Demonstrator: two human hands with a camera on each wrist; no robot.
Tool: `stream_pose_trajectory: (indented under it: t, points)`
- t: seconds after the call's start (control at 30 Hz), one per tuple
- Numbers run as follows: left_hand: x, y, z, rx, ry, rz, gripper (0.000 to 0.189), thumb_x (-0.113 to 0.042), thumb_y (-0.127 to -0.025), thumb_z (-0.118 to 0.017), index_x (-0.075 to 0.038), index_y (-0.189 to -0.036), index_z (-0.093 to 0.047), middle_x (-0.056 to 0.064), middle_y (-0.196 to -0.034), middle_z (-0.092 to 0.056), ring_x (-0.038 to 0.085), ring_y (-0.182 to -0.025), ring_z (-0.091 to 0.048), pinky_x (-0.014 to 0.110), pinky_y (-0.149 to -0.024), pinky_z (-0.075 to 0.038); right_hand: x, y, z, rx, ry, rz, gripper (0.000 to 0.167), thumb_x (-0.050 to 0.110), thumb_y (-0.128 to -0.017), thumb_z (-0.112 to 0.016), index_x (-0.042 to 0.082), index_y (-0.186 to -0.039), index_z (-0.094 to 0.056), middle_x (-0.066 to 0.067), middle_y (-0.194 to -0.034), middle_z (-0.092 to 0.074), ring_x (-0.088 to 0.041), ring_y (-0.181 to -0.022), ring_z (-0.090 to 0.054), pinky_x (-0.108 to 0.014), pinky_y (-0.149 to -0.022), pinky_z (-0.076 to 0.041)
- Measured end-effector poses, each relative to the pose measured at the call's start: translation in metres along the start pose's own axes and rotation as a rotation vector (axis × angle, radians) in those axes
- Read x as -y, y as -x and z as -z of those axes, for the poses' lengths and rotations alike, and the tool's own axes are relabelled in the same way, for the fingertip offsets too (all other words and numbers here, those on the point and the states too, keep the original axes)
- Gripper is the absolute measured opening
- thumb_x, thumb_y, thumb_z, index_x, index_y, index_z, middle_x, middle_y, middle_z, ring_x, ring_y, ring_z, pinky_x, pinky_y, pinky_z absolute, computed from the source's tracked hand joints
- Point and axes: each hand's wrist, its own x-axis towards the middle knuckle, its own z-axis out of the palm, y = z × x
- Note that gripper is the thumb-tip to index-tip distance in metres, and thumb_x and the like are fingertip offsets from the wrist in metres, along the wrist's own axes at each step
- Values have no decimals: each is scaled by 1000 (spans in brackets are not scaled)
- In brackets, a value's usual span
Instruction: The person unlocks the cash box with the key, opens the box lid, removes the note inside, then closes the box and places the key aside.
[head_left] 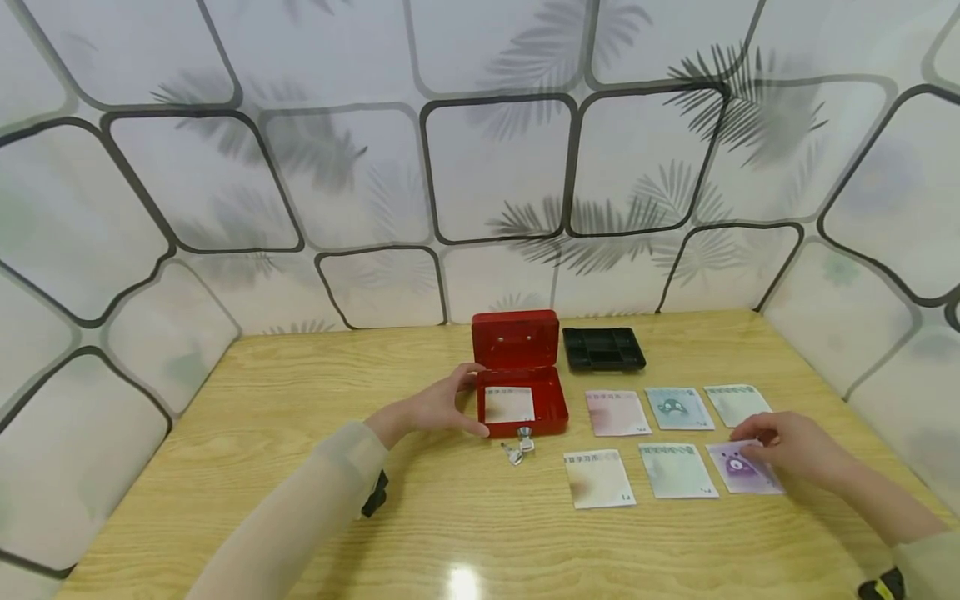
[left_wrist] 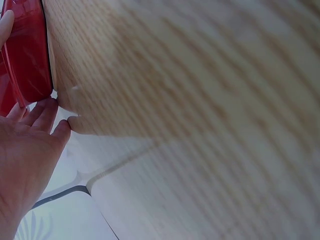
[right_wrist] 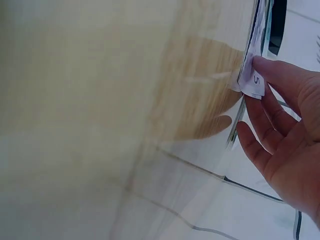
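Observation:
A red cash box (head_left: 557,403) stands with its lid raised, a pale paper note (head_left: 510,406) lying inside. My left hand (head_left: 431,408) holds the box's left side, thumb at the front corner and fingers around the back one, as the box (left_wrist: 31,55) in the left wrist view also shows. Over on the right, my right hand (head_left: 806,450) pinches the edge of a purple play banknote (head_left: 738,477) with a monster picture. In the right wrist view the thumb lies over the note (right_wrist: 254,80), near a printed 5, with fingers beneath it.
More play banknotes lie in two rows: pink (head_left: 617,413), blue (head_left: 681,408) and pale green (head_left: 738,404) behind, cream (head_left: 598,479) and green (head_left: 677,471) in front. A black compartment tray (head_left: 604,358) sits behind them. Small keys (head_left: 513,454) lie before the box. Patterned cloth walls surround the table.

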Motion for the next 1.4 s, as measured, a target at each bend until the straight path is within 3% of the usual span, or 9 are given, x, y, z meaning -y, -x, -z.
stream_pose_trajectory:
  t: [0.27,0.37,0.53,0.93,1.13,1.4]
  points:
    - [0,0,0,-2,-3,6,91,-26,-78,-84,-11,-147,-26,14,-151,-34,32,-141,-27,50,-114,-18,10,-2,1,-1,34,-69,12,6,-80,-76,8,-89,-69,0,-87,-64,-17,-80,-57,-39,-70,-47]
    - [0,1,1,2,1,3,92,-26,-78,-84,-11,-147,-25,15,-152,-33,33,-141,-27,51,-114,-18,13,-2,3,-30,19,-65,12,5,-80,-76,9,-90,-69,-1,-89,-65,-16,-80,-58,-36,-68,-48]
    - [-1,1,1,2,-1,5,91,-26,-78,-84,-11,-147,-26,14,-151,-33,32,-141,-27,52,-114,-18,23,-11,7,-89,-43,15,11,5,-83,-75,7,-93,-70,1,-90,-66,-4,-76,-57,-28,-65,-51]
    - [-1,0,1,7,-1,16,91,-27,-77,-84,-12,-146,-26,13,-152,-33,31,-141,-28,50,-114,-19,83,-64,0,-64,-174,186,16,9,-88,-72,3,-102,-69,-3,-96,-68,-6,-80,-59,-28,-70,-53]
    - [0,-1,0,7,-7,15,91,-26,-77,-84,-13,-146,-27,13,-151,-34,31,-140,-28,50,-114,-20,115,-91,-13,-14,-230,224,22,9,-89,-71,0,-108,-66,-9,-103,-67,-16,-87,-62,-33,-77,-54]
    - [0,-1,0,0,-5,16,90,-24,-78,-84,-11,-146,-27,14,-151,-35,32,-140,-29,51,-114,-19,147,-122,-32,-4,-304,261,25,7,-88,-72,-1,-111,-66,-14,-106,-68,-23,-94,-64,-44,-86,-53]
